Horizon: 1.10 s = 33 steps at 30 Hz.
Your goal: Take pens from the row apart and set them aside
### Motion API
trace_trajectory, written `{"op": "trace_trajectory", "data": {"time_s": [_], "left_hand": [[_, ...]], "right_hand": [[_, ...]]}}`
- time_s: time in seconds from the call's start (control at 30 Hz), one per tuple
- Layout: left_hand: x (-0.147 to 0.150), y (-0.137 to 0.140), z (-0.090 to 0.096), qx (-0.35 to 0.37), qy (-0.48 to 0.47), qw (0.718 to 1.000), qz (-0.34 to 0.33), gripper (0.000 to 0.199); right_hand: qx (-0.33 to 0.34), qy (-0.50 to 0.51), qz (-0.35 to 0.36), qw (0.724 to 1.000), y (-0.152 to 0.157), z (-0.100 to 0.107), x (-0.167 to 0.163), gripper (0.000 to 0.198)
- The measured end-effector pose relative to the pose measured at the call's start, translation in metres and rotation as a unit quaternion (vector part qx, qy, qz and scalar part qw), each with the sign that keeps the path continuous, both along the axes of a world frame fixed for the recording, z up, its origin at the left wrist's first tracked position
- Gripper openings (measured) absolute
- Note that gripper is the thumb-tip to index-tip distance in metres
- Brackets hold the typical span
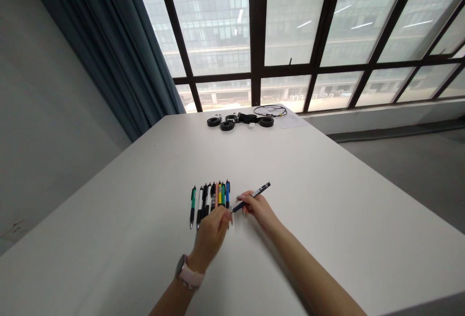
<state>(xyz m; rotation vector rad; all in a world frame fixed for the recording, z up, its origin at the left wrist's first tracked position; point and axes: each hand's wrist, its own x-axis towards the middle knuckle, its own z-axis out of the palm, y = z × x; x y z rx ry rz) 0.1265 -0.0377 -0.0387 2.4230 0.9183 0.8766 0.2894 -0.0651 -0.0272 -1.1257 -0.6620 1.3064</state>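
Note:
My right hand (257, 208) is closed around a dark pen (262, 188) with a pale band, held slanted above the table with its tip pointing down-left. My left hand (213, 229), with a pink-strapped watch (189, 275) on the wrist, has its fingers curled together close to the pen's tip. What those fingers pinch, if anything, is hidden. Beyond the left hand lies a row of several pens, among them a green pen (193, 204) at the left end, a yellow pen (220, 192) and a blue pen (227, 194) at the right end. The hand covers some lower ends.
Both arms reach over a white table (145, 219). Toward its far edge lie black rolls (227, 125), a dark bundle (248, 118), a coiled black cable (271, 109) and a small white piece (251, 126). Windows and a blue curtain (119, 39) stand behind.

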Motion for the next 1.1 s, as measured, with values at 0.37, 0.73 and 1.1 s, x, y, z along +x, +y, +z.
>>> {"op": "trace_trajectory", "data": {"time_s": [0.37, 0.73, 1.1], "left_hand": [[0.001, -0.001, 0.003, 0.0, -0.013, 1.0, -0.004, 0.017], [0.002, 0.002, 0.0, 0.016, -0.012, 1.0, -0.005, 0.015], [0.001, 0.0, -0.001, 0.051, -0.025, 0.997, -0.045, 0.012]], "right_hand": [[0.017, -0.02, -0.003, 1.0, 0.002, 0.0, 0.005, 0.029], [0.028, -0.063, 0.006, 0.998, -0.001, 0.002, 0.006, 0.042], [0.023, -0.005, -0.05, 0.998, -0.001, 0.009, 0.012, 0.04]]}}
